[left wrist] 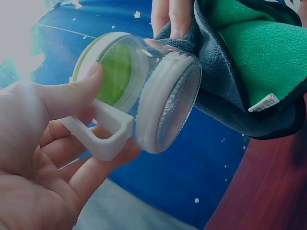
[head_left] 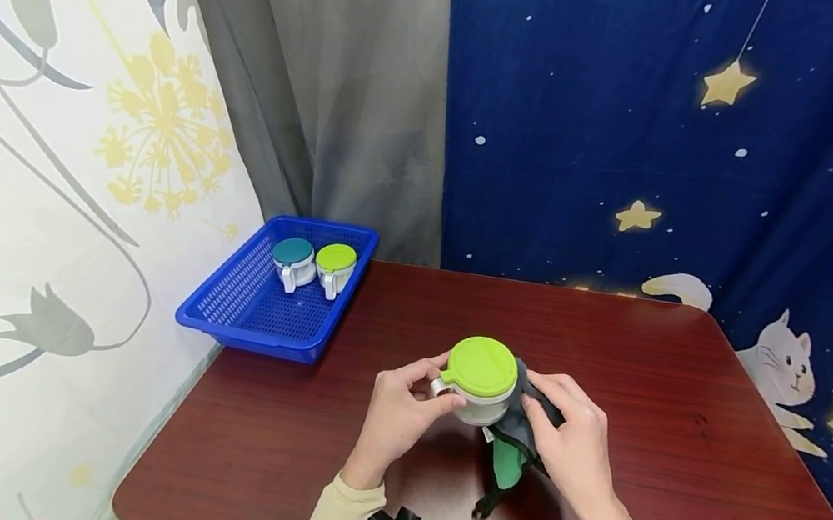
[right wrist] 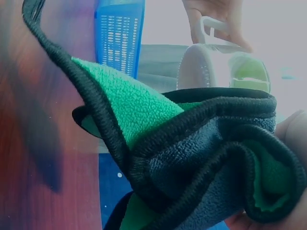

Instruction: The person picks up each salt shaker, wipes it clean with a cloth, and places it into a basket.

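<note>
A clear seasoning jar [head_left: 481,408] with a lime-green lid [head_left: 482,367], a white base band and a white handle [left wrist: 108,132] is held above the table. My left hand [head_left: 406,405] grips it at the handle side, thumb and fingers round the body. In my right hand [head_left: 576,434] is a cleaning cloth [left wrist: 268,52], grey on one side and green on the other with black edging, its folds against the jar's side. The cloth's lower part hangs below the jar. In the right wrist view the bunched cloth [right wrist: 192,153] covers much of the jar and most of the right hand.
At the table's far left stands a blue plastic basket [head_left: 204,311] holding two similar jars, one with a teal lid [head_left: 293,251] and one with a lime-green lid [head_left: 336,257]. The dark red wooden table [head_left: 711,406] meets curtains at the back and a patterned white wall on the left.
</note>
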`<state>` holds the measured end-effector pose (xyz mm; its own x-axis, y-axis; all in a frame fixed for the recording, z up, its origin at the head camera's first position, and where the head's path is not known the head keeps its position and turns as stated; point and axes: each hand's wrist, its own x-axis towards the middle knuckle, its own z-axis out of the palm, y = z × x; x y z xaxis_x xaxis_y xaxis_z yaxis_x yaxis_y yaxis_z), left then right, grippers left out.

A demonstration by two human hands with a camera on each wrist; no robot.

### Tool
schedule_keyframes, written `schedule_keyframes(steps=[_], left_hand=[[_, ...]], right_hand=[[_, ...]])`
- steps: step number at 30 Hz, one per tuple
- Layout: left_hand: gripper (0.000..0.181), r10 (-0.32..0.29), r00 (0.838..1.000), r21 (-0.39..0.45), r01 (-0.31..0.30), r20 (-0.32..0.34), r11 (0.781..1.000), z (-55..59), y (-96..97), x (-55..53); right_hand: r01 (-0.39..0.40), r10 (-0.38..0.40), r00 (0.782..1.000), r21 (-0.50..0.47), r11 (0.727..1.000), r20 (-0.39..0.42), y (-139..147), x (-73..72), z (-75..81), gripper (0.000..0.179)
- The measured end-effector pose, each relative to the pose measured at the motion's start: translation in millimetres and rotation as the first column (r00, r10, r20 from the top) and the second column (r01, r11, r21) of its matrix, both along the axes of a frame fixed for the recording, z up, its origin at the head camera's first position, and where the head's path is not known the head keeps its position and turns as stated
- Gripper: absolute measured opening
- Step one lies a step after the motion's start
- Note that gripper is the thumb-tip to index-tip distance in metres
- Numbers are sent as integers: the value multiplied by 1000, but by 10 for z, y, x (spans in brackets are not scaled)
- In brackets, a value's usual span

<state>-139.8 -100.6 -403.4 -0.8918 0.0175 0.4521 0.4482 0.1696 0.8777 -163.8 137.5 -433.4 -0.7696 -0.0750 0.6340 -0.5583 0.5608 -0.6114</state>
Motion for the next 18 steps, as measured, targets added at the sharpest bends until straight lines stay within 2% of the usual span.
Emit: schedule_keyframes(steps=[8,14,18], left_hand=[[22,-101,994,32,100,44,994,-18,5,-2],[23,-117,992,77,113,43,991,-37,31,0],[22,-132,991,72,129,36,989,-49,43,-5]], right_hand=[[-15,15,1000,-53,998,5,61,33,112,41],[-51,45,993,-52,997,-107,89,34,296,43],[-68,58,981,-50,996,-183,61,59,458,43]])
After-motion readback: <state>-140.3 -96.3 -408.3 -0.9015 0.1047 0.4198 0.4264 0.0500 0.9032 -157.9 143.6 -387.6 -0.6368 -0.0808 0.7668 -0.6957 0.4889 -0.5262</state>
